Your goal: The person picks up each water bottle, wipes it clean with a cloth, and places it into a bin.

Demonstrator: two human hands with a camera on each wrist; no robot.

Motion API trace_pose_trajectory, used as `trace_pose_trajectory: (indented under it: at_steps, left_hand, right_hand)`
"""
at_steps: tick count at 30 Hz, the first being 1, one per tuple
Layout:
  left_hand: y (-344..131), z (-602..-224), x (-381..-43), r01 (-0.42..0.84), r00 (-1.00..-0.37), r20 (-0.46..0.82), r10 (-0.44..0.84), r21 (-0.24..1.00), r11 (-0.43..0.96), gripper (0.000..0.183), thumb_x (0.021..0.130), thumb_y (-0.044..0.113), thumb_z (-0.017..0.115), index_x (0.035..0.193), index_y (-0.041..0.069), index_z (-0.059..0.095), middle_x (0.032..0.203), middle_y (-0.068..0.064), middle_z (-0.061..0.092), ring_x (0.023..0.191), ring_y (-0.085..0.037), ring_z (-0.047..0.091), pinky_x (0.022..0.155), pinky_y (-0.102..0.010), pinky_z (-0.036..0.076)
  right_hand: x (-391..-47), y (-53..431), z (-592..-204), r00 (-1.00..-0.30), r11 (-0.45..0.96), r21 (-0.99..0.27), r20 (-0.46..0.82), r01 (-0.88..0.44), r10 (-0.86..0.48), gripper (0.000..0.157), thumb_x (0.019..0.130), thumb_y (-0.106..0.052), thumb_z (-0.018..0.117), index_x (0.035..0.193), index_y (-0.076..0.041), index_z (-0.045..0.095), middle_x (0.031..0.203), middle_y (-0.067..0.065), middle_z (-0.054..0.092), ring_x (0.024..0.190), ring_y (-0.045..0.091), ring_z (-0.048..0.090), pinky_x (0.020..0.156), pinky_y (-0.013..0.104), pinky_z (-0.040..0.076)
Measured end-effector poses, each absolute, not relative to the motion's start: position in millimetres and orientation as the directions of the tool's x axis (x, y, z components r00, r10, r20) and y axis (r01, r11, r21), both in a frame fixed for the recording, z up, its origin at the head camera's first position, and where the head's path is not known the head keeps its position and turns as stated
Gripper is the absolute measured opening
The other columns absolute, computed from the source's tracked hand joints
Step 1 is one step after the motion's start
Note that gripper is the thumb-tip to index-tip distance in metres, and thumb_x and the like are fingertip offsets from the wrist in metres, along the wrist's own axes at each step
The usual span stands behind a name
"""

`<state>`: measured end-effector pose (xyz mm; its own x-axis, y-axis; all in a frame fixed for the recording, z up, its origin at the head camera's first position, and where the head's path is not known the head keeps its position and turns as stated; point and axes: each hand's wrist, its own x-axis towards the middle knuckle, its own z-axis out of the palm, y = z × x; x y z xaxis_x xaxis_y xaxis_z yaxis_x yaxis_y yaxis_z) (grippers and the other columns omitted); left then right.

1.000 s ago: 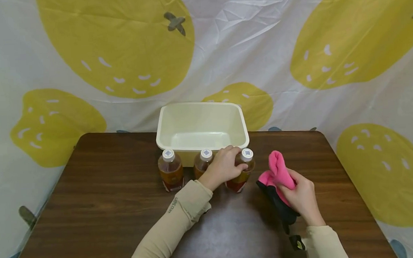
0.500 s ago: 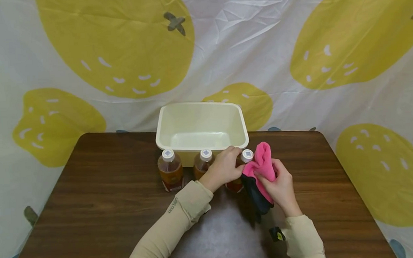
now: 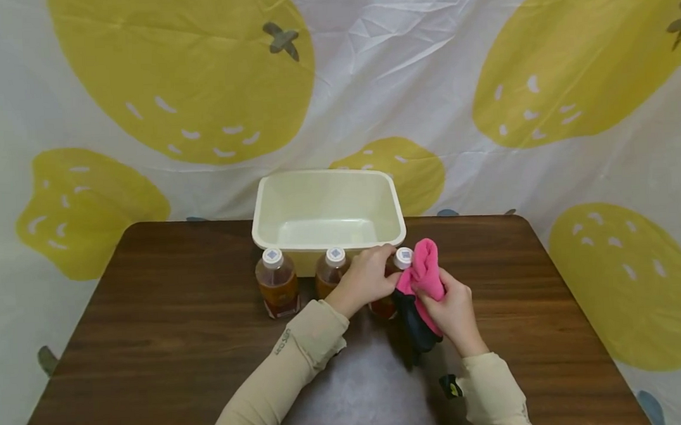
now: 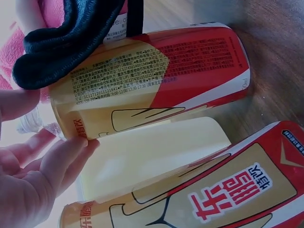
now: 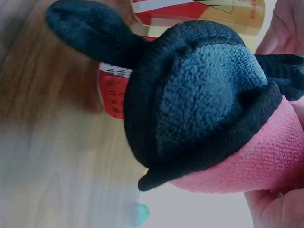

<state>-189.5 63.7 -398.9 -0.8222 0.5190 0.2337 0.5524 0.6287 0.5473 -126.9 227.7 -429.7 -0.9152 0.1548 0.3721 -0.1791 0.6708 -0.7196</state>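
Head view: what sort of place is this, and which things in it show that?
Probably an indoor demonstration corner: a fruit-printed fabric backdrop hangs behind a dark wood-grain table, where three bottles stand in a row.

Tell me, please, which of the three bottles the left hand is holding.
The rightmost bottle. Only this one is gripped by the left hand; the pink cloth in the right hand partly covers it.

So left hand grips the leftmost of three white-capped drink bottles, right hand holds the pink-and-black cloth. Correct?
Not the leftmost: the head view shows the left hand gripping the rightmost drink bottle. The right hand does hold the pink-and-black cloth.
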Motion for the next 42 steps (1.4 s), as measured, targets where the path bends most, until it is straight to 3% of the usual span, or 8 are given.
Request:
trace_pose_trajectory:
  at_steps: [10, 18, 22, 28, 36, 39, 42]
  left_hand:
    - [63, -400, -190, 0.516, -0.843, 0.204, 0.498, 0.572, 0.638, 0.035, 0.079, 0.026, 0.067, 0.107, 0.006, 0.058, 0.096, -0.006, 0.065, 0.079, -0.018, 0.057, 0.068, -0.028, 0.047]
    - [63, -400, -190, 0.510, -0.845, 0.205, 0.493, 0.586, 0.630, 0.038, 0.079, 0.028, 0.068, 0.109, 0.006, 0.058, 0.102, -0.007, 0.065, 0.091, -0.020, 0.061, 0.078, -0.031, 0.048]
    - [62, -399, -191, 0.509, -0.846, 0.215, 0.489, 0.601, 0.616, 0.039, 0.079, 0.027, 0.069, 0.110, 0.006, 0.059, 0.105, -0.007, 0.065, 0.096, -0.020, 0.060, 0.082, -0.032, 0.047]
    - [63, -398, -192, 0.497, -0.852, 0.216, 0.477, 0.621, 0.606, 0.040, 0.078, 0.027, 0.069, 0.111, 0.006, 0.059, 0.106, -0.007, 0.065, 0.097, -0.020, 0.060, 0.082, -0.032, 0.047]
    - [64, -399, -193, 0.493, -0.854, 0.207, 0.478, 0.619, 0.612, 0.034, 0.079, 0.023, 0.067, 0.108, 0.006, 0.060, 0.099, -0.006, 0.065, 0.083, -0.018, 0.058, 0.073, -0.029, 0.047]
    - [64, -399, -193, 0.490, -0.856, 0.203, 0.476, 0.614, 0.619, 0.032, 0.078, 0.021, 0.066, 0.106, 0.006, 0.060, 0.096, -0.005, 0.065, 0.081, -0.017, 0.057, 0.071, -0.028, 0.047]
    - [64, -399, -192, 0.487, -0.856, 0.194, 0.480, 0.615, 0.620, 0.033, 0.079, 0.022, 0.067, 0.107, 0.006, 0.060, 0.096, -0.005, 0.065, 0.081, -0.017, 0.057, 0.071, -0.028, 0.047]
  right_hand:
    - [-123, 229, -441, -0.921, 0.668, -0.727, 0.353, -0.161, 0.163, 0.025, 0.071, -0.004, 0.074, 0.091, 0.004, 0.062, 0.080, 0.019, 0.065, 0.066, 0.026, 0.058, 0.062, 0.037, 0.051]
    - [-122, 231, -497, -0.929, 0.754, -0.630, 0.362, -0.186, 0.073, 0.022, 0.067, -0.002, 0.076, 0.081, 0.001, 0.059, 0.067, 0.013, 0.063, 0.057, 0.023, 0.056, 0.052, 0.036, 0.046]
    - [-122, 230, -507, -0.920, 0.769, -0.608, 0.385, -0.196, 0.069, 0.021, 0.067, -0.002, 0.075, 0.078, 0.001, 0.058, 0.064, 0.014, 0.061, 0.055, 0.026, 0.056, 0.050, 0.039, 0.044]
    - [-121, 230, -482, -0.930, 0.756, -0.634, 0.354, -0.163, 0.097, 0.021, 0.069, -0.005, 0.074, 0.084, 0.003, 0.061, 0.070, 0.016, 0.064, 0.059, 0.024, 0.056, 0.054, 0.039, 0.047]
    - [-128, 222, -421, -0.880, 0.776, -0.580, 0.470, -0.247, 0.072, 0.026, 0.069, -0.004, 0.075, 0.089, 0.004, 0.061, 0.081, 0.019, 0.064, 0.069, 0.031, 0.059, 0.066, 0.046, 0.049]
    - [-130, 220, -414, -0.891, 0.782, -0.577, 0.450, -0.234, 0.066, 0.029, 0.069, -0.005, 0.075, 0.093, 0.004, 0.061, 0.084, 0.019, 0.064, 0.073, 0.032, 0.059, 0.069, 0.047, 0.049]
    - [-127, 220, -418, -0.902, 0.766, -0.610, 0.421, -0.204, 0.095, 0.025, 0.070, -0.004, 0.073, 0.089, 0.004, 0.059, 0.078, 0.019, 0.063, 0.066, 0.030, 0.058, 0.064, 0.046, 0.049]
